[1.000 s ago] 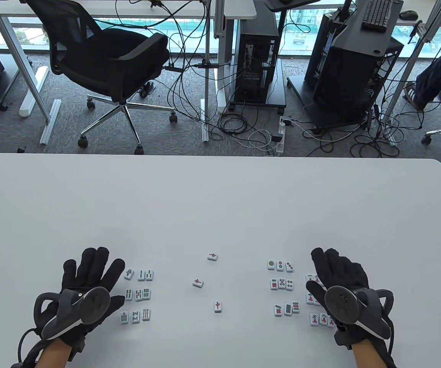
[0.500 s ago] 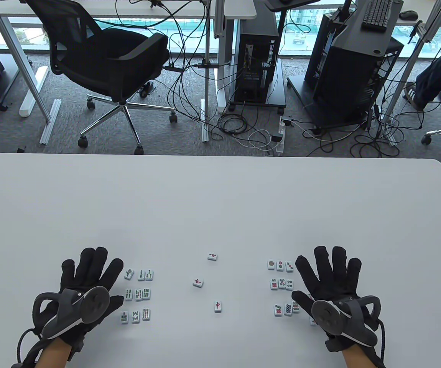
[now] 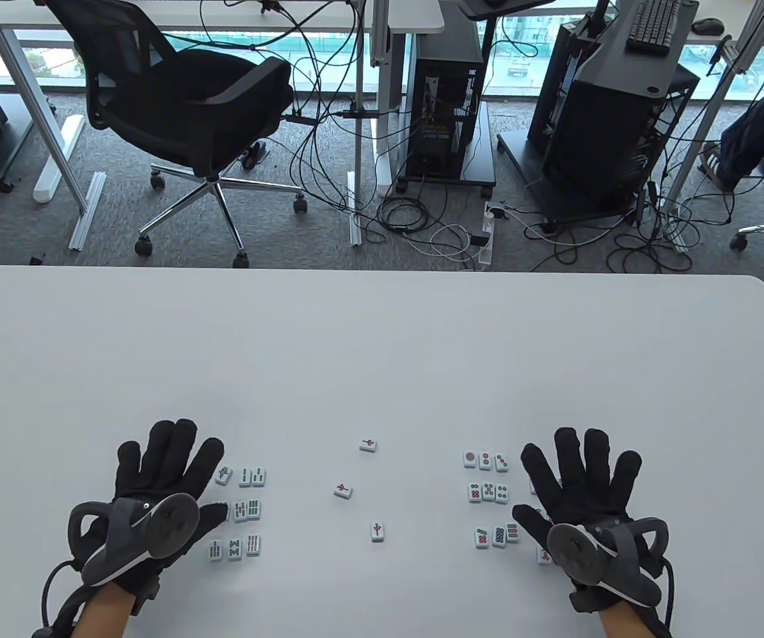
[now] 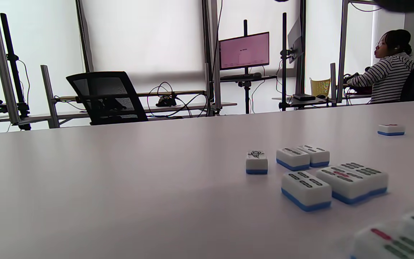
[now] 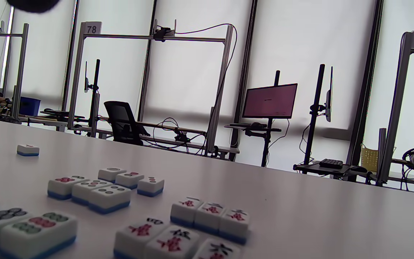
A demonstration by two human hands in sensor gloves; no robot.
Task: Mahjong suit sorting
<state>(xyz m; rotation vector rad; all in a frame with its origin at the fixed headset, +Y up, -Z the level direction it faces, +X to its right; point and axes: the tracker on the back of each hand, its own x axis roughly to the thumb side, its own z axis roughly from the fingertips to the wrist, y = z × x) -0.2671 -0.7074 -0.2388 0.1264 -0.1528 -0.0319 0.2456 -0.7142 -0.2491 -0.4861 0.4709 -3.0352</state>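
Overhead, two gloved hands lie flat on a white table, each with a tracker strapped to its back. The left hand has its fingers straight and spread, holding nothing, just left of a block of bamboo tiles set out in 3 rows of 3; its thumb tip reaches the middle row. The right hand is likewise spread and holds nothing, and it covers most of the character tiles, of which only slivers show past the thumb and fingers. Just left of it, the circle tiles sit in 3 rows of 3. Between the two blocks, 3 loose red-marked tiles lie well apart from one another. Beyond the table's far edge stands a black office chair among cables and computer towers.

From the left wrist, low over the tabletop, the bamboo tiles sit face up on blue backs, the nearest row blurred at the lower right. 2 of the loose tiles show farther right. A person in a striped top sits at a far desk beside a monitor.

From the right wrist, the character tiles fill the foreground in tight rows, faces up, with the circle tiles to their left and 1 loose tile farther off. Only a dark glove tip shows at the top edge.
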